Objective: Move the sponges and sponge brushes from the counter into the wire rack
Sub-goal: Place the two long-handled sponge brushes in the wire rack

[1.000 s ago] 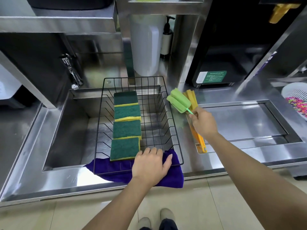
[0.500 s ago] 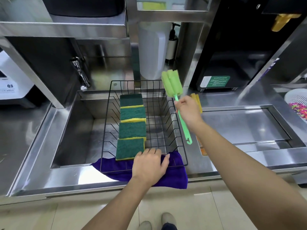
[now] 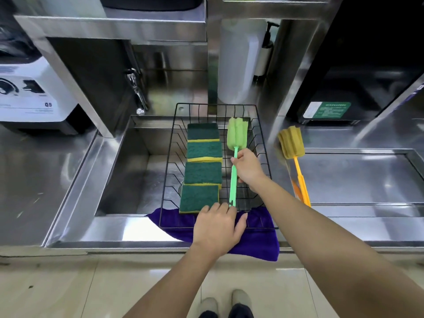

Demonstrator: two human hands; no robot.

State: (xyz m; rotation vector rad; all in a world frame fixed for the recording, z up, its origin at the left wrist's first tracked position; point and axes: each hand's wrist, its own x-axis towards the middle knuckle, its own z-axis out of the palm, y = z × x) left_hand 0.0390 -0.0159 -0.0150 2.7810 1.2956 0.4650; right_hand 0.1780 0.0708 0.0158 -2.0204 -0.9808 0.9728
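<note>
Right hand (image 3: 249, 168) gripping green sponge brush (image 3: 236, 143)

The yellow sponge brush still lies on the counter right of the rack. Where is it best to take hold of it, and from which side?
Probably the orange handle of the yellow sponge brush, about mid-length, from above. The brush lies flat on the steel counter, sponge head pointing away, handle toward the person. The handle is thin and rigid, the head soft. The right hand is nearer, but it holds the green sponge brush.

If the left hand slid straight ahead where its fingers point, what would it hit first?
Probably the nearest green sponge: the left hand rests on the wire rack's front edge, fingers almost touching it.
</note>
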